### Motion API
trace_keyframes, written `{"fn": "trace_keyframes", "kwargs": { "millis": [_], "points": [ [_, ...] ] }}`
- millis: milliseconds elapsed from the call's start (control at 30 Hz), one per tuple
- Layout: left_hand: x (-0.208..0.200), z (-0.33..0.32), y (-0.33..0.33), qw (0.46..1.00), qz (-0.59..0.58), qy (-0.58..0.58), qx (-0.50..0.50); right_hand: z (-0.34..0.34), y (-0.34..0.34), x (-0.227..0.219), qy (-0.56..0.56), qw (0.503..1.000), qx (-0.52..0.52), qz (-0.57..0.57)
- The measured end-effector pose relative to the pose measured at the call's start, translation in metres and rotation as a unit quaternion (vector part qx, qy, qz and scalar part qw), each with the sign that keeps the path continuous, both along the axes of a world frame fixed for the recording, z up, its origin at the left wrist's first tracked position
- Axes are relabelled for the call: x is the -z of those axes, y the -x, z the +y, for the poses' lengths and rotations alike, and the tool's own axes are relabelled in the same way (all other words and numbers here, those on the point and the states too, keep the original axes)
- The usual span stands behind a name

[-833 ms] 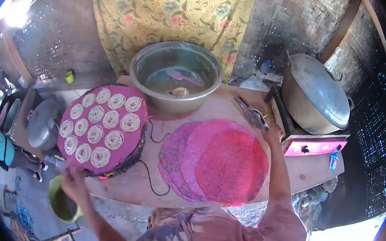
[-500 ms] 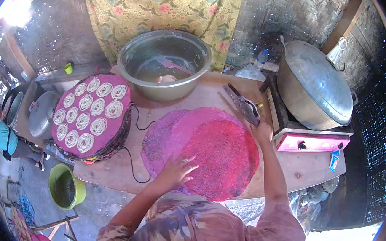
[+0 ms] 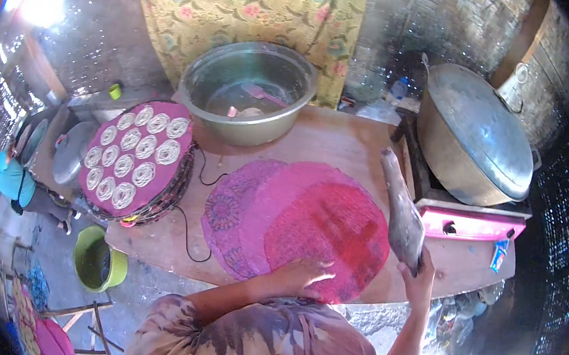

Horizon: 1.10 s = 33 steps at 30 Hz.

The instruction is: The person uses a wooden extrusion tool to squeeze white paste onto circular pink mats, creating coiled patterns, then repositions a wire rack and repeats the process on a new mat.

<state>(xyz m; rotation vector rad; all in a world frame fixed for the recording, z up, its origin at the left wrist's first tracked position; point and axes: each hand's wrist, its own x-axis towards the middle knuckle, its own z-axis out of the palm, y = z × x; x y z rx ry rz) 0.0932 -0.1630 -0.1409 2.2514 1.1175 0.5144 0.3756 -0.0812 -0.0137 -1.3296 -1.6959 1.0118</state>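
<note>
In my right hand [image 3: 419, 276] is a long grey tapered thing [image 3: 404, 218], shaped somewhat like a long-necked bottle; its exact kind is unclear. My fingers close round its dark near end, and its narrow end points away over the table. My left hand [image 3: 299, 275] has its fingers stretched out above the near edge of a round red sheet [image 3: 333, 236]. It holds nothing. The red sheet overlaps a pink round sheet [image 3: 272, 197], which overlaps a purple patterned one [image 3: 223, 216]. All of them lie on the wooden table [image 3: 342, 132].
White noodle nests sit on a magenta round sheet [image 3: 103, 136] atop stacked woven trays at left. A large basin [image 3: 248, 134] holds a pink spatula [image 3: 264, 94]. A big lidded pot [image 3: 484, 134] stands on a pink-fronted stove [image 3: 463, 225]. Far left, another person [image 3: 14, 177] bends over.
My right hand has lifted the grey tapered thing from beside the stove and drawn it nearer and right. My left hand has moved nearer and right along the sheets.
</note>
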Motion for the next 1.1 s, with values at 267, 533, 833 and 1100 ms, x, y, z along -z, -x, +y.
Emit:
{"fn": "trace_keyframes", "kwargs": {
  "millis": [267,533,833,1100],
  "points": [
    [0.004,0.061,0.143,0.847,0.104,-0.136,-0.503,-0.004,-0.005,0.046,0.036,0.993,0.003,0.113],
    [-0.005,0.072,0.182,0.887,0.008,0.029,-0.461,-0.002,0.03,0.03,0.065,0.98,-0.042,0.182],
    [-0.213,0.063,0.15,0.88,-0.112,-0.148,-0.438,-0.007,0.02,0.027,0.035,0.977,-0.034,0.205],
    [-0.305,0.052,0.099,0.944,-0.14,-0.202,-0.221,-0.02,0.012,0.015,0.015,0.978,-0.015,0.207]
  ]
}}
